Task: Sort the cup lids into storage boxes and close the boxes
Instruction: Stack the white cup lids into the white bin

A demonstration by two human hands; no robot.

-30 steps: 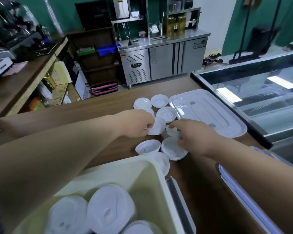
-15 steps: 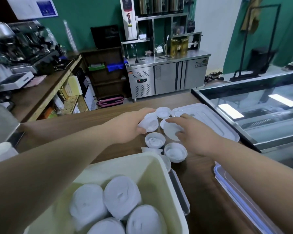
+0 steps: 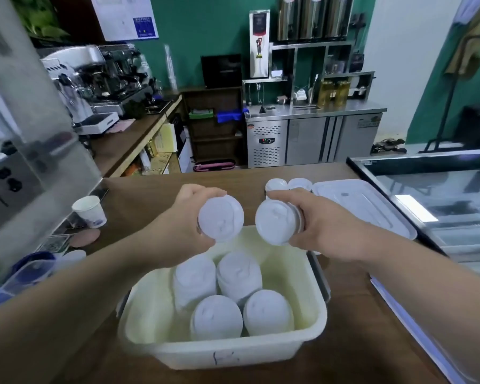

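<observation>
Now both hands, left (image 3: 190,217) and right (image 3: 320,225), grip lid stacks (image 3: 221,218) over the box (image 3: 222,353); next, probably lowering them beside the stored stacks.

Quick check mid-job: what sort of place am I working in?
Most likely a café or drinks shop counter: an espresso machine on the left bench, steel drink urns on the back shelf, and a glass display case at right.

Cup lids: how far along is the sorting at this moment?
Done: four lid stacks stand in the storage box. In hand: the left hand grips one stack and the right hand a second stack above it. Left: a few loose lids lie on the counter; the box lid lies beside them, box open.
</observation>
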